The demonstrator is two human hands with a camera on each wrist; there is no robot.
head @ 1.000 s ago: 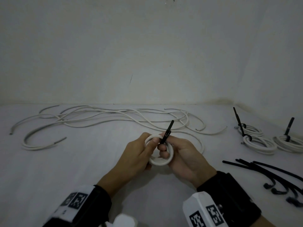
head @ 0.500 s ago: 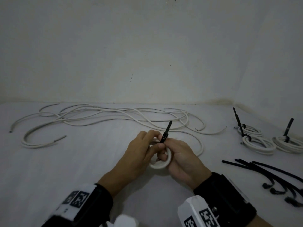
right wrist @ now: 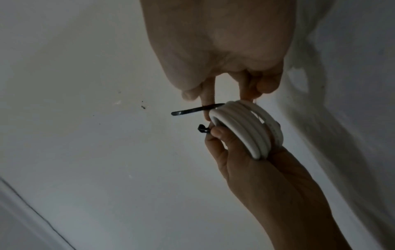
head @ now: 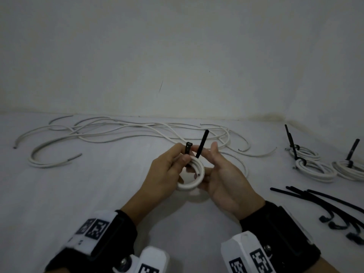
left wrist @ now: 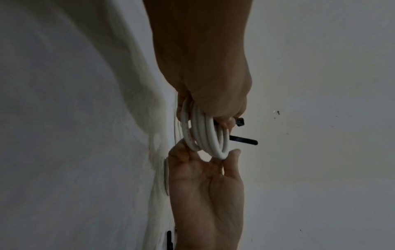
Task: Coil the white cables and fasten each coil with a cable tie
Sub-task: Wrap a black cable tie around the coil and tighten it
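Left hand (head: 165, 172) grips small white round cable coil (head: 192, 179), pinching black plastic cable tie (head: 201, 146) head. Right hand (head: 222, 174) pinches coil's opposite rim.

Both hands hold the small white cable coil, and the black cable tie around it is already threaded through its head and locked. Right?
Not locked. In the head view the black cable tie has its head and tail apart, unthreaded. Both the left hand and right hand do hold the white cable coil.

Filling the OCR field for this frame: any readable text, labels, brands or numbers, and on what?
No readable text in any view.
Square black-and-white coded markers on the white left wrist-camera housing: patterns only, no letters.
The same markers on the white right wrist-camera housing: patterns only.
Faint marks along the coiled white round cable: too blurred to read.
Black plastic cable tie: no print visible.
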